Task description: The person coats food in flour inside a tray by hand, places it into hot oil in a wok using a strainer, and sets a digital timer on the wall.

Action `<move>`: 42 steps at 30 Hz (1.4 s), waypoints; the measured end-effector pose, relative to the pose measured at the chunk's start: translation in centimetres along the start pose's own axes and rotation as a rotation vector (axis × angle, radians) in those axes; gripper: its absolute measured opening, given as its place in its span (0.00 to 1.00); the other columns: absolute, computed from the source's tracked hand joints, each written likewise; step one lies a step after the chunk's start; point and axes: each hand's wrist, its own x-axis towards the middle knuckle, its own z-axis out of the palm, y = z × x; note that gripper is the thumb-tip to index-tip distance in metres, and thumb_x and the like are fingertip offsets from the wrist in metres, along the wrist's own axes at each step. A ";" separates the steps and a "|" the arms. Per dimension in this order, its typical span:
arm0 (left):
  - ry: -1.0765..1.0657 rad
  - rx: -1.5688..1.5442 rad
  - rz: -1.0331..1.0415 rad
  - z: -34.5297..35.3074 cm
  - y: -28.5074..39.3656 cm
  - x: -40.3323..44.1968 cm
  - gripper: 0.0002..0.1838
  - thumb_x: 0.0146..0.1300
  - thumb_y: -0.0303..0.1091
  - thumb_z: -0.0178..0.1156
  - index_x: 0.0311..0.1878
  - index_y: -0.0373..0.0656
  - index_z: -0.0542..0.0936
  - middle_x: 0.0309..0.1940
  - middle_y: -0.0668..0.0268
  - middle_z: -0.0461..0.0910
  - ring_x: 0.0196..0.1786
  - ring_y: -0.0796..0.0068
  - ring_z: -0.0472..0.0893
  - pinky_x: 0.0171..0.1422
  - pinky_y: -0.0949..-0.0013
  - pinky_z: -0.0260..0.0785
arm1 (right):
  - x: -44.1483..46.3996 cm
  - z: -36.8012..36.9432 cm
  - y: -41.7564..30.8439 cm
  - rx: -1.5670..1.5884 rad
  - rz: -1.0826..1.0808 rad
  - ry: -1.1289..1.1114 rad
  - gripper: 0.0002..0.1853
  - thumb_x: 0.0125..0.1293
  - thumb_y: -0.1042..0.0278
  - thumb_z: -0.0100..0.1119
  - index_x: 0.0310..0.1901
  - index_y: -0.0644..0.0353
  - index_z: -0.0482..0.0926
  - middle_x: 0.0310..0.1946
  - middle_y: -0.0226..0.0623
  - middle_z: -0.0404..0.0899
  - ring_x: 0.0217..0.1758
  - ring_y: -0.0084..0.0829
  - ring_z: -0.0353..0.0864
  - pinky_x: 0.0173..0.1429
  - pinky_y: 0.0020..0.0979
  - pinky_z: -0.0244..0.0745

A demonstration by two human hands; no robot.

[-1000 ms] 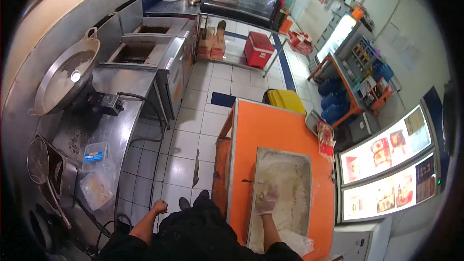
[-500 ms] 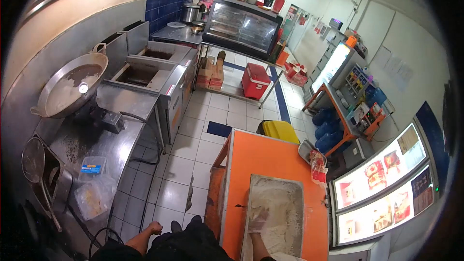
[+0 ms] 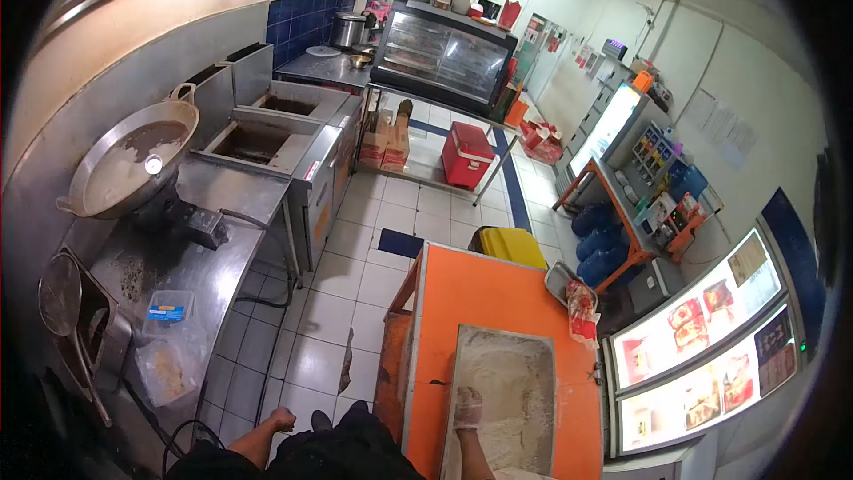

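Note:
My right hand [image 3: 468, 411] is down in a deep metal tray [image 3: 551, 409] of pale flour [image 3: 522, 391], near the tray's left side. It looks pale and coated, perhaps with a thin glove, and its fingers are too unclear to read. The tray rests on an orange-topped table [image 3: 484, 280]. My left hand [image 3: 283, 420] hangs at my side over the floor, loosely curled into a fist, with nothing visible in it. It is left of the table and apart from the steel counter.
On the left steel counter [image 3: 240, 204] are a large wok [image 3: 133, 156] of oil, plastic tubs [image 3: 169, 311] and a skimmer [image 3: 60, 293]. Fryers [image 3: 267, 138] stand beyond. A packet [image 3: 582, 311] lies at the table's far right, near a yellow-lidded bin [image 3: 513, 247].
My right hand has shifted slightly within the flour, staying near the tray's left side. My left hand is almost unmoved. The view has tilted a little.

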 end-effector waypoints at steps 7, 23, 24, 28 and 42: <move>0.079 0.285 0.171 -1.2 2.3 -3.3 0.11 0.50 0.33 0.54 0.28 0.38 0.83 0.27 0.59 0.83 0.31 0.66 0.83 0.41 0.66 0.76 | 0.5 -2.2 0.3 -0.062 0.654 -0.175 0.16 0.58 0.56 0.54 0.41 0.59 0.77 0.36 0.41 0.78 0.46 0.45 0.74 0.50 0.40 0.70; 0.006 0.053 0.083 -0.6 1.4 0.3 0.11 0.57 0.32 0.54 0.39 0.35 0.78 0.29 0.57 0.82 0.28 0.67 0.82 0.30 0.68 0.76 | -1.2 -7.4 -2.1 -0.209 -0.268 -0.535 0.30 0.58 0.56 0.48 0.62 0.61 0.64 0.68 0.49 0.51 0.71 0.51 0.47 0.72 0.52 0.39; 0.005 0.047 0.083 -0.7 1.4 -0.3 0.11 0.57 0.32 0.54 0.39 0.35 0.78 0.29 0.57 0.82 0.28 0.67 0.82 0.30 0.68 0.76 | -1.3 -7.7 -1.7 -0.213 -0.273 -0.537 0.30 0.58 0.56 0.48 0.62 0.61 0.64 0.68 0.49 0.51 0.71 0.51 0.47 0.72 0.52 0.39; -0.105 0.127 0.370 -1.1 -1.3 0.2 0.10 0.51 0.35 0.56 0.29 0.39 0.83 0.28 0.59 0.83 0.32 0.66 0.83 0.42 0.64 0.76 | -2.3 -7.8 0.2 -0.191 -0.255 -0.553 0.41 0.51 0.50 0.54 0.66 0.62 0.56 0.69 0.53 0.45 0.73 0.52 0.40 0.70 0.61 0.32; 0.066 -0.048 0.020 -1.8 5.9 -7.3 0.10 0.55 0.30 0.49 0.31 0.35 0.79 0.24 0.58 0.81 0.26 0.68 0.83 0.26 0.68 0.75 | 0.9 -0.8 -0.6 0.027 -0.089 -0.259 0.29 0.52 0.68 0.52 0.59 0.60 0.66 0.59 0.47 0.65 0.64 0.51 0.60 0.68 0.52 0.50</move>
